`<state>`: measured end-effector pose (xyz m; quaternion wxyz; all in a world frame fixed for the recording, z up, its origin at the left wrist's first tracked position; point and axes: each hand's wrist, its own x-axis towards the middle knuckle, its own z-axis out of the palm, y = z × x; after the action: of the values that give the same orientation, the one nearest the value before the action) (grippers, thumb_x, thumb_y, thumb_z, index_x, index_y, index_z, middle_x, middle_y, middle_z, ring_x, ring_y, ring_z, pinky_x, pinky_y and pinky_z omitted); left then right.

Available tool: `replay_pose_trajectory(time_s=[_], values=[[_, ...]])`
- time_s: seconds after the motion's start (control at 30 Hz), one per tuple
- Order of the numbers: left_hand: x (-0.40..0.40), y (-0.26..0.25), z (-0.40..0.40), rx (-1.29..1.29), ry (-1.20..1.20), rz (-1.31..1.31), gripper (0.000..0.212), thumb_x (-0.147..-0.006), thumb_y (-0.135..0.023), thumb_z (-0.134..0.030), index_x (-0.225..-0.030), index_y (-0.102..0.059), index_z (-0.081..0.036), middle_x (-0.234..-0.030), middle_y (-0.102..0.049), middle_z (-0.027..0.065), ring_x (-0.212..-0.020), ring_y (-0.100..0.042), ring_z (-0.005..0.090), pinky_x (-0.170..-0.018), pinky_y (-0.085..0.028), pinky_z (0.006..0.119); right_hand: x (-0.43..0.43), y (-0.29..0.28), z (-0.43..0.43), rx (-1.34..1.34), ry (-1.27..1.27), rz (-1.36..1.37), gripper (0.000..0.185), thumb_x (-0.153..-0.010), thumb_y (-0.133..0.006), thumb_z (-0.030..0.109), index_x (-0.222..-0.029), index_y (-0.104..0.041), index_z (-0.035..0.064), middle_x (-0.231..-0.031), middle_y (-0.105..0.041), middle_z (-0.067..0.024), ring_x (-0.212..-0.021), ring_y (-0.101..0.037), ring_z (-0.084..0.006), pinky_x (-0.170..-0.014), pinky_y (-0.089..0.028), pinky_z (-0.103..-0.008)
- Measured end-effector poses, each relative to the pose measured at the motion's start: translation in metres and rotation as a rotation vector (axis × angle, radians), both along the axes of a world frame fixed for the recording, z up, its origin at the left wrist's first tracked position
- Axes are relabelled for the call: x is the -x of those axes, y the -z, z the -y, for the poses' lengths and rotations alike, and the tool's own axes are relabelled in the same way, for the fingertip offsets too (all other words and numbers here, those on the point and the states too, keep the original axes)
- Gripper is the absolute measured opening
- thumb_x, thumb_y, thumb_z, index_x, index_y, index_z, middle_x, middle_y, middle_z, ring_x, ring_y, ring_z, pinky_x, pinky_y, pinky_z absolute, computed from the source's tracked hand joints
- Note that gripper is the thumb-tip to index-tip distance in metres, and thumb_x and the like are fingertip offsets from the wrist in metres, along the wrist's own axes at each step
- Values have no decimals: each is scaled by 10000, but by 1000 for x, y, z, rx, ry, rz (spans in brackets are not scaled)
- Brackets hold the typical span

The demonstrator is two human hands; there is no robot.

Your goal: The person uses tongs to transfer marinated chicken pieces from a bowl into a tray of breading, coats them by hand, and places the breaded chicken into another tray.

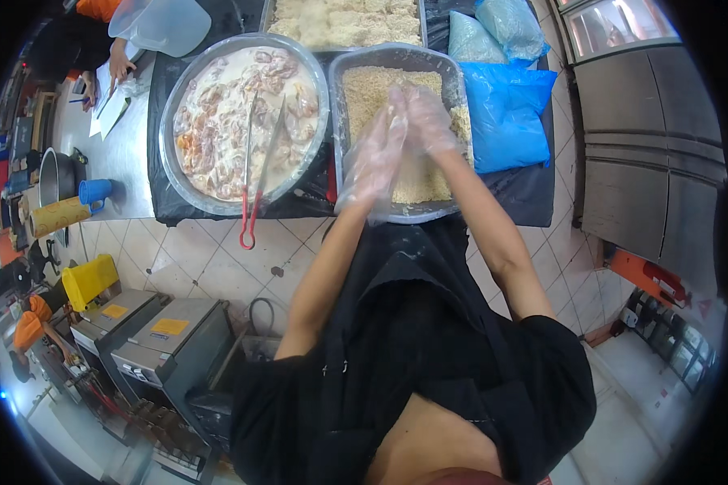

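Observation:
My left hand [376,151] and my right hand [429,118], both in clear plastic gloves, meet over a grey plastic tub [335,115] of pale breadcrumbs [421,185]. The palms face each other and the fingers are blurred. Whether a piece lies between them is hidden. Left of the tub stands a wide round basin [168,151] with raw meat pieces [212,121] in a milky white batter. A pair of metal tongs with red handles [249,233] rests in the basin, its handles hanging over the near rim.
Behind the tub is a tray [346,47] of crumb-coated pieces. Blue plastic bags [506,118] lie to the right. At the upper left, a co-worker's hand [120,63] rests on papers [106,115], near a translucent container [170,27]. A blue mug [94,191] stands on the steel table [127,151].

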<state>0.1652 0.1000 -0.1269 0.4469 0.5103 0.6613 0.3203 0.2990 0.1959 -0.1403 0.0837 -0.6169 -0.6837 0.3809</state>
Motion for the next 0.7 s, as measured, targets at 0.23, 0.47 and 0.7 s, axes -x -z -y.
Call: replay_pose_trajectory(time_s=[0.23,0.47,0.7], values=[[22,1,61,-150,-85,97,515,-1023,-578,-252,-1440,-477,34,-1405,-557,264,-1318,-544,370,-1079,-437,410,44,54,27,-529,-248,452,541,-1014,-436,508,-1329,-577,90,-1329,-586,-250,-1321,-471,-389,-1143,-255,-580],[28,1,66,-209,-51,138,454,-1056,-515,-271,-1452,-498,-49,-1382,-590,237,-1315,-550,378,-1071,-432,407,25,92,36,-921,-340,380,596,-997,-442,556,-1315,-601,78,-1252,-631,-221,-1253,-523,-363,-1111,-328,-536],[29,16,64,-202,-73,222,451,-1024,-575,-211,-1426,-508,-16,-1350,-603,249,-1264,-591,368,-1056,-451,402,-25,12,31,5,-312,441,654,-930,-636,495,-1339,-573,-12,-1095,-706,-231,-1117,-651,-372,-1025,-458,-449]])
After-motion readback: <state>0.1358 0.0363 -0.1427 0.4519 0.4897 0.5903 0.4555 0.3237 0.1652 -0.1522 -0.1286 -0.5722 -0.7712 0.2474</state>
